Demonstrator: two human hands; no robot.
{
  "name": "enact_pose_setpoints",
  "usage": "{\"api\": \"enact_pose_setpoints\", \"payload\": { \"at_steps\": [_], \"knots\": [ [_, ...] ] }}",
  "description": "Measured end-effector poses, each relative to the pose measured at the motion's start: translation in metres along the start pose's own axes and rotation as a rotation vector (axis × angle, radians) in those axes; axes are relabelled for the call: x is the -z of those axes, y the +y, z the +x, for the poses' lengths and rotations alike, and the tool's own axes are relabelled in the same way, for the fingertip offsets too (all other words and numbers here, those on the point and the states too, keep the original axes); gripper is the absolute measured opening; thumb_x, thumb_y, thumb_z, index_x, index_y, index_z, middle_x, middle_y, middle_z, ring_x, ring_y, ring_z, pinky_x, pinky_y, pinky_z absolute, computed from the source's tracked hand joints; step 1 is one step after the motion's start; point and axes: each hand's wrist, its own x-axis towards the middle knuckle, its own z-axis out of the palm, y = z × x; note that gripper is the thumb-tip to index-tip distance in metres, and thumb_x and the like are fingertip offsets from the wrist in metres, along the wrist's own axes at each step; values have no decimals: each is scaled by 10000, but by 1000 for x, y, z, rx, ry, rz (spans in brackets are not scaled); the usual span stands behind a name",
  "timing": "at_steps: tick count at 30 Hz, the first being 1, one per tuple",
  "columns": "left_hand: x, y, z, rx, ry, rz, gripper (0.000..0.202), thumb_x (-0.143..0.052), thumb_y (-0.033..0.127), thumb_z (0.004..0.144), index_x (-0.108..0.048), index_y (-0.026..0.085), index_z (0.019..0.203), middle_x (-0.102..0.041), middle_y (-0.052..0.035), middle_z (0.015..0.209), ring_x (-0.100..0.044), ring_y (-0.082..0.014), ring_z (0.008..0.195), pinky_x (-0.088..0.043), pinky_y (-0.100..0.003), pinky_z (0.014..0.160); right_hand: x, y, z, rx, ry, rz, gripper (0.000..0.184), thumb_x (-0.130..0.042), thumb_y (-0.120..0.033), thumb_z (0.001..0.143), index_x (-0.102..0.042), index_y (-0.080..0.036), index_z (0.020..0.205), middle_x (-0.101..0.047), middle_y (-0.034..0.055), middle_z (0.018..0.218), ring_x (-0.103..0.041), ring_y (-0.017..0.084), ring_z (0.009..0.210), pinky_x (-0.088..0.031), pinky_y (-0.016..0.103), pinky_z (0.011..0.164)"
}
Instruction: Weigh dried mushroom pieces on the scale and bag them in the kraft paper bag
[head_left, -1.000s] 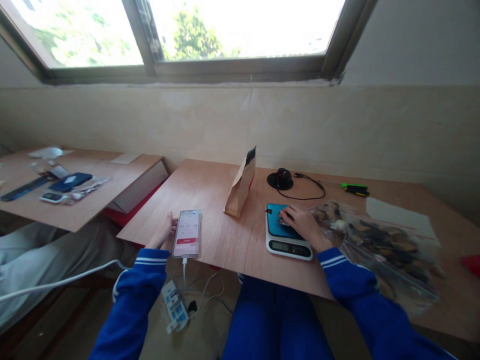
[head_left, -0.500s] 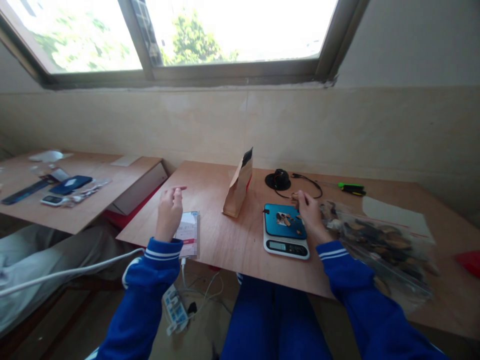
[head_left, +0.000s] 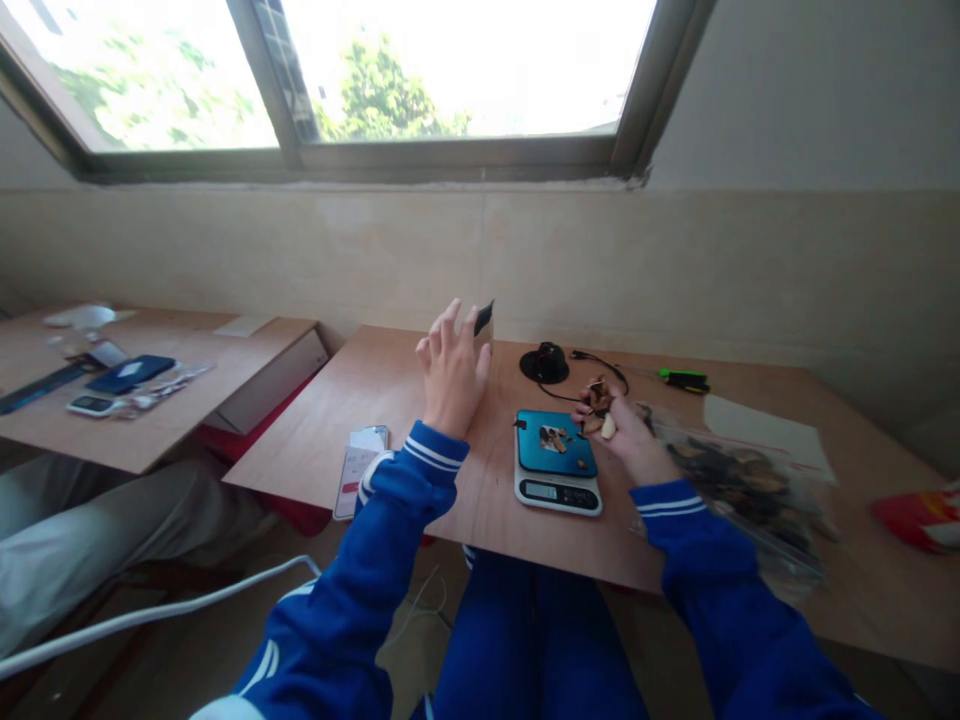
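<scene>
My left hand (head_left: pixel 451 375) is raised with fingers apart before a brown paper bag (head_left: pixel 484 318), covering most of it. Whether the fingers touch the bag, I cannot tell. Dried brown slices (head_left: pixel 598 396) lie in my right hand (head_left: pixel 632 438), palm turned up and fingers curled round them. That hand is just right of a kitchen scale (head_left: pixel 534 460) with a blue plate and a lit display. A few dried pieces (head_left: pixel 555 437) rest on the plate. Beside my right forearm lies a clear zip bag (head_left: pixel 787 535) full of similar dark and brown slices.
A black round-based device (head_left: pixel 545 364) with a cable stands behind the scale. Farther right are a green-and-black tool (head_left: pixel 684 379), a white sheet (head_left: pixel 772 432) and a red packet (head_left: pixel 919 518). A phone (head_left: pixel 350 482) lies near the left front edge. Another person's legs (head_left: pixel 127 530) show at the left table.
My left hand has moved right, from above the phone to the paper bag, and its fingers have spread. My right hand has turned palm up, showing the slices in it.
</scene>
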Motion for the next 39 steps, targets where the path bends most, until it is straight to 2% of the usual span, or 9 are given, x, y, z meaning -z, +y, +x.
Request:
{"api": "enact_pose_setpoints", "payload": {
  "at_steps": [2,5,9,11,17,23,28,33,39],
  "knots": [
    [-9,-3,2,19,-59,39,421,-437,285,907,-473,212,1320,-463,-129,1384,-423,-287,1247,-316,-451,1011,-4,-7,-6,-87,-1,97,222,-582,-363,835,-492,-218,693,-562,-54,527,-477,95,396,-420,230,407],
    [-18,-8,-2,47,-154,67,412,-423,315,920,-483,199,1311,-599,-129,1152,-540,-276,1079,-356,-433,943,-12,-17,-14,-173,-15,198,186,-540,-300,853,-488,-217,695,-569,-49,537,-477,95,405,-397,221,413],
    [-21,-7,-15,56,-222,59,434,-357,251,940,-417,288,1368,-593,-83,1013,-593,-229,895,-403,-370,825,-28,-29,-21,-195,-46,284,166,-465,-243,869,-495,-225,707,-576,-46,559,-471,98,418,-384,226,426],
    [-22,-3,-21,56,-220,60,449,-349,214,933,-414,315,1365,-566,-75,1004,-588,-214,859,-416,-343,780,-37,-33,-22,-190,-95,295,140,-465,-237,862,-504,-233,727,-576,-51,570,-466,100,427,-380,229,435],
    [-20,7,-36,69,-239,65,423,-391,174,905,-455,288,1307,-497,-73,1002,-555,-193,843,-452,-291,694,-72,-45,-24,-176,-269,303,114,-493,-212,845,-504,-240,735,-573,-61,603,-447,93,460,-368,226,468],
    [1,11,-53,-30,-333,62,381,-378,146,917,-463,311,1250,-468,-68,1081,-524,-193,907,-451,-310,752,-121,-64,-31,-89,-468,208,128,-507,-267,869,-509,-243,743,-537,-65,612,-414,85,457,-337,211,457],
    [13,10,-64,-50,-366,78,352,-347,147,930,-456,302,1227,-470,-68,1147,-510,-201,950,-438,-336,786,-151,-64,-32,-148,-736,-22,226,-534,-353,871,-479,-220,696,-454,-71,562,-374,77,430,-339,202,433],
    [11,3,-66,-37,-346,16,346,-390,131,914,-483,307,1198,-479,-61,1184,-502,-215,1019,-423,-374,833,-157,-54,-20,-137,-839,-172,307,-539,-411,876,-451,-201,669,-443,-72,536,-369,72,417,-354,190,418],
    [2,-4,-67,97,-293,-306,284,-351,157,931,-556,250,1105,-498,-78,1127,-509,-195,1014,-440,-355,863,-140,-44,-6,-61,-891,-319,408,-554,-518,851,-437,-197,627,-418,-70,514,-374,72,413,-395,209,453]
  ]
}}
